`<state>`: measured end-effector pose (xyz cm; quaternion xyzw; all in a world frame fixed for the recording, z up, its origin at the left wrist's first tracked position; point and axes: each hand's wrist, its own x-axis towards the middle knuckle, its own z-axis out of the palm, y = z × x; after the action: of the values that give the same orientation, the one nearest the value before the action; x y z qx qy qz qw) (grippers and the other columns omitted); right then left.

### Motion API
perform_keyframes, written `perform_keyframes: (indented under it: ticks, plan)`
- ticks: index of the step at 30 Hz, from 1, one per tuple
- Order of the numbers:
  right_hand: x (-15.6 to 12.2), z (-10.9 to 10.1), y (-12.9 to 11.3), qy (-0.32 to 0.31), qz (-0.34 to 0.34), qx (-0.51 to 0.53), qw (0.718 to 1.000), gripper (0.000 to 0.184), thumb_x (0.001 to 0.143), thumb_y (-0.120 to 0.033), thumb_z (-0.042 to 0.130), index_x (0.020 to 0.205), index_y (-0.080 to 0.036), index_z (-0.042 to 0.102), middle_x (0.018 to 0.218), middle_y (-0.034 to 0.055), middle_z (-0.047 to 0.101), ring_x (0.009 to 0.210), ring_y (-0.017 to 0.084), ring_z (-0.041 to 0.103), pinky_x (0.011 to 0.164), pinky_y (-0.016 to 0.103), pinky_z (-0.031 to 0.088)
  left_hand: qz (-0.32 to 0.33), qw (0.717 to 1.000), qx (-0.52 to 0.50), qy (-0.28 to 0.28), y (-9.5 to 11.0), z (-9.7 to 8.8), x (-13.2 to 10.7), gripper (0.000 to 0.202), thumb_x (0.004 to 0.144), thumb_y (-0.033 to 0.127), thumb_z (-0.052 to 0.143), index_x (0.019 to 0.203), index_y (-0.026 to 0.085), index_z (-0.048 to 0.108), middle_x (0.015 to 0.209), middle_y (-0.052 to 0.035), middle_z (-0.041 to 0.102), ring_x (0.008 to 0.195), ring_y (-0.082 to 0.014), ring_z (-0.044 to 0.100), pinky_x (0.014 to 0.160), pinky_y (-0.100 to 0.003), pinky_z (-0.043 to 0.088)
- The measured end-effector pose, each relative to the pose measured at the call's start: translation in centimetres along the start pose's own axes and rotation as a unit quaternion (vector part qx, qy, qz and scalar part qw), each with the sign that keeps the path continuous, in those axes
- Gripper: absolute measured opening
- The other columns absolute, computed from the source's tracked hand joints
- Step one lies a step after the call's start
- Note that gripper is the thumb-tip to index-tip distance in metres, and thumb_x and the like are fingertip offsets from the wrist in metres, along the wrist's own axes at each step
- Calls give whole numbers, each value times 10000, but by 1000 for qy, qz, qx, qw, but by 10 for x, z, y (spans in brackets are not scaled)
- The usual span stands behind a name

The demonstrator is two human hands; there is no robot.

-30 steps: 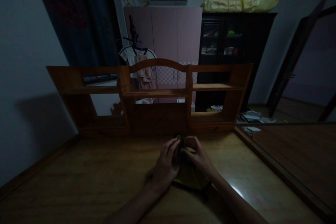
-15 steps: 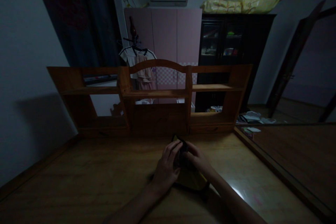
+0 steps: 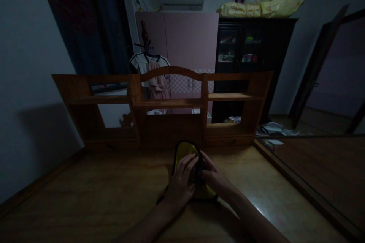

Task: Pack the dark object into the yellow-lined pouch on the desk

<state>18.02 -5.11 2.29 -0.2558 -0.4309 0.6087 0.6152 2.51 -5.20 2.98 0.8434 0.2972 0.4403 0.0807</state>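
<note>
A yellow piece with black edging (image 3: 184, 148), possibly a cloth or a pouch, stands partly raised above the wooden table. A dark object (image 3: 196, 174) lies against it between my hands, too dim and covered to identify. My left hand (image 3: 182, 180) curves over the yellow piece and this dark object from the left, fingers bent and closed on them. From the right, my right hand (image 3: 213, 174) grips the dark object, its thumb and fingers closed around the edge. The lower part of the yellow piece shows beneath my wrists, close to the table.
The wooden tabletop (image 3: 114, 182) spreads around my hands, with a wooden shelf unit (image 3: 171, 102) along its far edge. A raised wooden rim (image 3: 291, 182) runs down the right side. Behind stand a pink wardrobe (image 3: 178, 41) and a dark cabinet (image 3: 273, 49).
The yellow piece's upper part has risen and opened out to the left behind my left hand, showing more yellow. Its lower edge has shifted left. Both hands stay nearly in place.
</note>
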Motion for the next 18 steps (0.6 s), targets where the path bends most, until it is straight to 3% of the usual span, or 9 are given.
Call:
perform_keyframes:
  ticks: [6, 9, 13, 18]
  plan:
    - [-3, 13, -3, 4, -25, 46, 999, 812, 564, -28, 507, 1316, -329, 453, 1244, -3, 579, 1104, 187, 539, 889, 293, 438, 48, 999, 8, -11, -4, 1, 0, 864, 649, -94, 393, 1416, 278, 252, 1447, -56, 298, 1358, -228, 255, 1115, -473, 291]
    - [-5, 23, -6, 24, -58, 46, 997, 909, 603, -57, 532, 1413, -372, 265, 1297, -4, 539, 1155, 185, 515, 937, 315, 426, 74, 997, 0, -4, -7, 2, 0, 807, 698, -63, 399, 1417, 271, 246, 1445, -73, 297, 1364, -245, 240, 1106, -494, 289]
    - [-8, 31, -13, 41, -105, -21, 993, 983, 681, -120, 549, 1447, -397, -2, 1393, 4, 437, 1204, 195, 484, 996, 381, 396, 64, 997, -15, 27, -11, 3, -1, 733, 751, -26, 424, 1406, 254, 251, 1434, -94, 295, 1356, -240, 260, 1103, -489, 292]
    - [-10, 28, -16, 2, -107, -132, 986, 882, 757, -211, 558, 1458, -318, 33, 1419, 45, 400, 1259, 201, 432, 1053, 413, 340, 71, 997, -19, 27, -12, 5, -4, 663, 799, 14, 449, 1394, 252, 277, 1413, -106, 306, 1349, -247, 268, 1098, -500, 290]
